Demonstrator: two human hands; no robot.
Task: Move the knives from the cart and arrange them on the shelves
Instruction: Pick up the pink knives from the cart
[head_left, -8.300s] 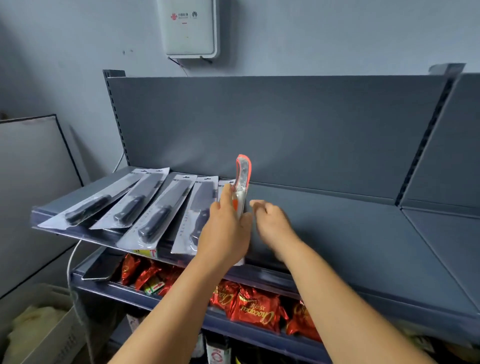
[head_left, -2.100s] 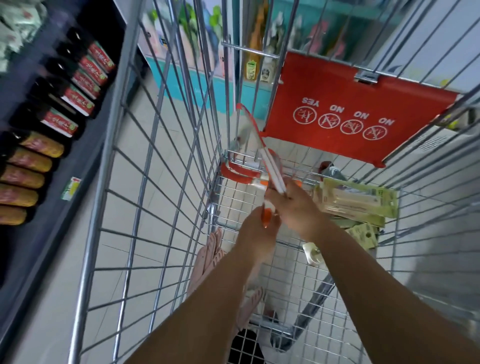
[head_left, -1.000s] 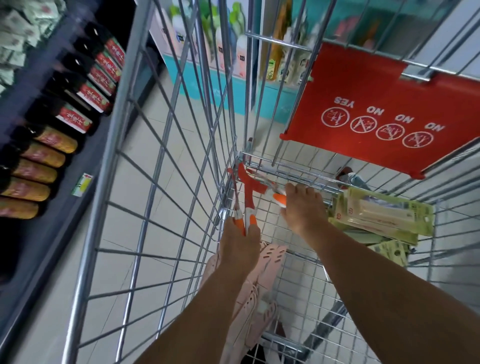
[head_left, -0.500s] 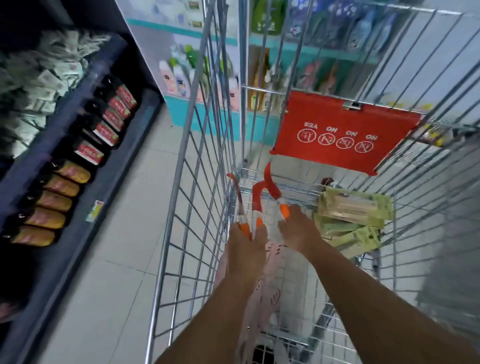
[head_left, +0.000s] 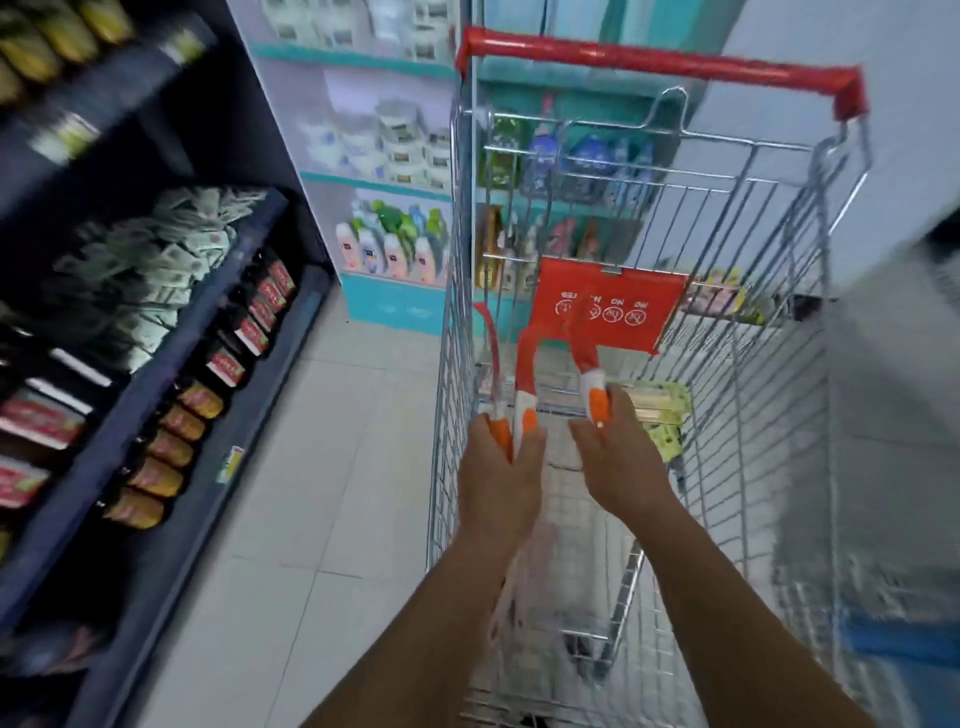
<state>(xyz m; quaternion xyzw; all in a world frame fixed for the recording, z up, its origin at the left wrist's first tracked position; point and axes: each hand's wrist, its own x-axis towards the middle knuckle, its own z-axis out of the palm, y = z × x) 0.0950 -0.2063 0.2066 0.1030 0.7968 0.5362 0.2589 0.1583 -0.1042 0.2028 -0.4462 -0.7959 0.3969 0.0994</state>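
Both my hands are raised over the cart (head_left: 737, 171), inside its left half. My left hand (head_left: 498, 478) has its fingers curled round two packed knives (head_left: 519, 384); I grip them by their orange handle ends, and their red-edged cards stand up and lean away from me, one near the cart's left wall, the other just right of it. My right hand (head_left: 618, 467) pinches a third knife (head_left: 589, 374) by its orange handle between thumb and fingers; its card curves up toward the red flap (head_left: 613, 312) at the cart's far end. The two hands are near each other but apart, and all three knives are lifted off the cart floor.

On the cart floor, toward the far right corner and just beyond my right hand, lie some green packets (head_left: 660, 410). The red handle (head_left: 660, 65) crosses the cart's far top edge.

To the left stands a dark shelf (head_left: 171, 358) with a row of bottles (head_left: 218, 364) lying along its front edge and pale packets (head_left: 156, 265) above them. Beyond it a pale display (head_left: 389, 156) holds jars and bottles. Much of the picture is blurred, so small print cannot be read.
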